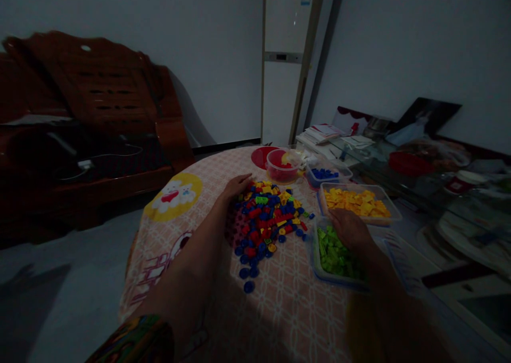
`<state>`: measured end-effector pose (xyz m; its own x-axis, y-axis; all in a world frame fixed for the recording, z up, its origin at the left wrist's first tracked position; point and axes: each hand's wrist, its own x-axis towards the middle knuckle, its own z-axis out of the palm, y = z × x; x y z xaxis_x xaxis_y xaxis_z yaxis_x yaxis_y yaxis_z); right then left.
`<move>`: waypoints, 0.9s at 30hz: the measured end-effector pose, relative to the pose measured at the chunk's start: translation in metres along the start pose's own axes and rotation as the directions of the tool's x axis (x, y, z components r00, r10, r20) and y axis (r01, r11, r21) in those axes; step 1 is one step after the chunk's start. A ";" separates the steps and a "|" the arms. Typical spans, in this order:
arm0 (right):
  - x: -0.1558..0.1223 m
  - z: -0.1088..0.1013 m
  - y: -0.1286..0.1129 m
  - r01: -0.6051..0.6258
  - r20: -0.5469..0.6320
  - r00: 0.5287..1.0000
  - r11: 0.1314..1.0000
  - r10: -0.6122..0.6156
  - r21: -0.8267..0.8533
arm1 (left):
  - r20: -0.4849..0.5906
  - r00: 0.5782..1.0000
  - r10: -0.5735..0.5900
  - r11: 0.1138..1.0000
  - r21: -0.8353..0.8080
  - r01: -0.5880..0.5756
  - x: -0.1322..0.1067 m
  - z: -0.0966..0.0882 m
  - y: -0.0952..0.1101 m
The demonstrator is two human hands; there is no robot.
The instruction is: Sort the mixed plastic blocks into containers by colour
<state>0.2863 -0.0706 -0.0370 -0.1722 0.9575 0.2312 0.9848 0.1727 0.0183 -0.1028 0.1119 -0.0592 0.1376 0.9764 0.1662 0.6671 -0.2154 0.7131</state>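
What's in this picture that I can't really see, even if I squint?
All in the head view:
Bare right hand: too dim and blurred to tell if it pinches anything.
Green plastic bricks: some hidden beneath the right forearm and hand.
Bare left hand: its palm is hidden by the hand's own back.
Pile of red, yellow, blue and green plastic pieces: upper ones hide lower ones.
Brown wooden bench: cut off by the left edge.

My table (297, 296) bears a brick pile (265, 216); beyond it, a round tub (283, 178); right of it, a green-brick tub (315, 250) and yellow-brick tub (393, 208).
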 end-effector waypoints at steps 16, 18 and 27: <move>-0.003 0.001 0.001 0.026 -0.020 0.999 0.999 -0.025 0.022 | 0.325 0.884 0.335 0.942 -0.087 -0.325 -0.004 0.050 0.076; -0.005 0.004 0.002 0.040 -0.067 0.997 0.999 -0.039 0.017 | 0.341 0.868 0.361 0.933 -0.127 -0.338 -0.007 0.049 0.082; -0.013 0.017 0.010 0.100 -0.155 0.984 0.994 -0.092 0.040 | -0.050 0.996 0.074 0.997 0.011 -0.074 -0.007 -0.017 0.017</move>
<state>0.2981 -0.0774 -0.0564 -0.2569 0.8901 0.3765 0.9611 0.2763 0.0026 -0.1043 0.1013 -0.0366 0.1499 0.9558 0.2528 0.6629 -0.2869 0.6916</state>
